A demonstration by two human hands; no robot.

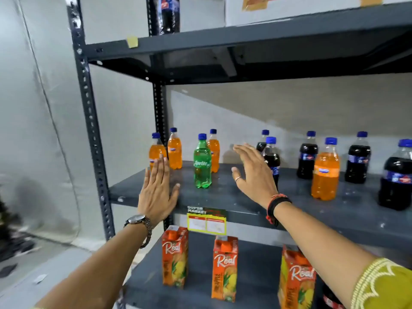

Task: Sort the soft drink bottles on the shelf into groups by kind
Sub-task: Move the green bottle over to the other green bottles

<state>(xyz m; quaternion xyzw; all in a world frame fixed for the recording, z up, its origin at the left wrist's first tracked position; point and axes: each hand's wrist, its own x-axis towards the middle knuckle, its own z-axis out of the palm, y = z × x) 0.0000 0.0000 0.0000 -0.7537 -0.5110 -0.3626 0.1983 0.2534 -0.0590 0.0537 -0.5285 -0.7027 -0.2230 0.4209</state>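
Note:
On the grey middle shelf (223, 197) a green Sprite bottle (202, 162) stands between my two hands. Three orange bottles stand at the back left: one (156, 150) partly behind my left hand, one (174, 150) beside it, one (214, 150) behind the Sprite. A fourth orange bottle (325, 170) stands further right among several dark cola bottles (308, 156). My left hand (157, 188) is flat and open at the shelf's front left. My right hand (254, 172) is open, fingers spread, in front of a cola bottle (272, 160). Neither hand holds anything.
Three orange Real juice cartons (224, 267) stand on the lower shelf. A yellow price label (207, 221) hangs on the middle shelf's front edge. The upper shelf (245, 39) carries a large dark bottle (167, 14) and a box. A perforated upright post (91, 121) bounds the left side.

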